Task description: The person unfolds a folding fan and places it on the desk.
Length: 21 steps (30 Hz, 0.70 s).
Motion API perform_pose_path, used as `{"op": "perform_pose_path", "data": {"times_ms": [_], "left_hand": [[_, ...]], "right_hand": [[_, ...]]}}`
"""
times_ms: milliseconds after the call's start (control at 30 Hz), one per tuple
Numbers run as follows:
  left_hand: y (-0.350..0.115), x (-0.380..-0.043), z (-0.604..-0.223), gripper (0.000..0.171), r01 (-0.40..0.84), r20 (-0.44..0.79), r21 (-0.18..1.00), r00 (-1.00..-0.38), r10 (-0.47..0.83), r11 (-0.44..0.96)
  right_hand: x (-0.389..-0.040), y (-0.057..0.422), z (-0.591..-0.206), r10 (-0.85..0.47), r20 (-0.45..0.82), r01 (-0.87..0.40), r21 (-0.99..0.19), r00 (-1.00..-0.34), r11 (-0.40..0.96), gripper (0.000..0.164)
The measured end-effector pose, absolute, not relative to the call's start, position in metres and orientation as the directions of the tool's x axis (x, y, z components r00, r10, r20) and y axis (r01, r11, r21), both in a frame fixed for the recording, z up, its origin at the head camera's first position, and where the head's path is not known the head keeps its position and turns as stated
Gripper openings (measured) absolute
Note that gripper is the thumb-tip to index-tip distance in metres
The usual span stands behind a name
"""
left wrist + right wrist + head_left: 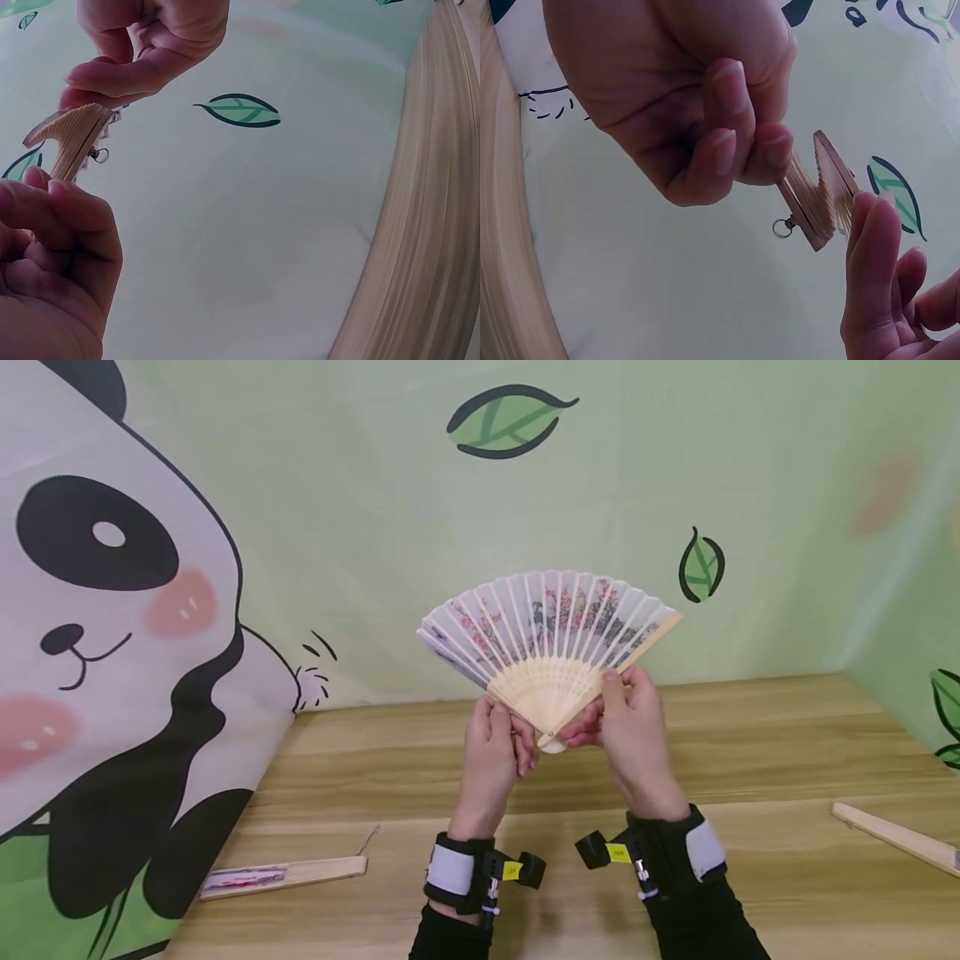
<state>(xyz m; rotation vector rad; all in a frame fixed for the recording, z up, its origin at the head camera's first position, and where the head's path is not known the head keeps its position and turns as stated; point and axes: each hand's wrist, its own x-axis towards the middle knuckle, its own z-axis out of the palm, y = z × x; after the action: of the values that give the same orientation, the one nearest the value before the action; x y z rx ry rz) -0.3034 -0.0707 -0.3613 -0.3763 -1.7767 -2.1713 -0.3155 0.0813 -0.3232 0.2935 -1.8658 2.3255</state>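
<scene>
A folding fan (551, 627) with wooden ribs and a white leaf of pink and dark blossoms is spread wide, pivot end down, above the table. My left hand (495, 743) pinches its left edge low down, thumb in front. On the opposite side, my right hand (633, 727) grips the pale wooden guard between thumb and fingers. The stacked rib ends (79, 139) show between both hands in the left wrist view. A small metal ring (783, 227) sticks out at the pivot in the right wrist view. The fan's leaf is out of sight in both wrist views.
A folded fan (285, 877) with a thin loop lies on the wooden table (397, 785) at left. Another folded fan (896, 839) lies at the right edge. Behind stands a green backdrop (360, 527) printed with a panda and leaves.
</scene>
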Motion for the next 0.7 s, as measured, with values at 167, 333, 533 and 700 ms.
{"op": "perform_pose_path", "data": {"times_ms": [167, 333, 533, 700], "left_hand": [[-0.069, -0.304, -0.361, 0.020, 0.398, 0.389, 0.900, -0.918, -0.084, -0.176], [-0.069, -0.303, -0.362, 0.019, 0.407, 0.394, 0.899, -0.913, -0.107, -0.161], [-0.070, -0.302, -0.362, 0.020, 0.408, 0.388, 0.893, -0.912, -0.135, -0.191], [-0.070, -0.301, -0.362, 0.020, 0.401, 0.373, 0.891, -0.914, -0.160, -0.211]], "right_hand": [[-0.315, 0.081, -0.324, 0.023, 0.250, -0.248, -0.942, -0.968, -0.227, 0.026], [-0.314, 0.079, -0.324, 0.043, 0.250, -0.252, -0.937, -0.967, -0.240, 0.025], [-0.313, 0.073, -0.326, 0.080, 0.260, -0.272, -0.922, -0.962, -0.277, 0.024], [-0.311, 0.070, -0.328, 0.107, 0.265, -0.286, -0.912, -0.958, -0.295, 0.024]]}}
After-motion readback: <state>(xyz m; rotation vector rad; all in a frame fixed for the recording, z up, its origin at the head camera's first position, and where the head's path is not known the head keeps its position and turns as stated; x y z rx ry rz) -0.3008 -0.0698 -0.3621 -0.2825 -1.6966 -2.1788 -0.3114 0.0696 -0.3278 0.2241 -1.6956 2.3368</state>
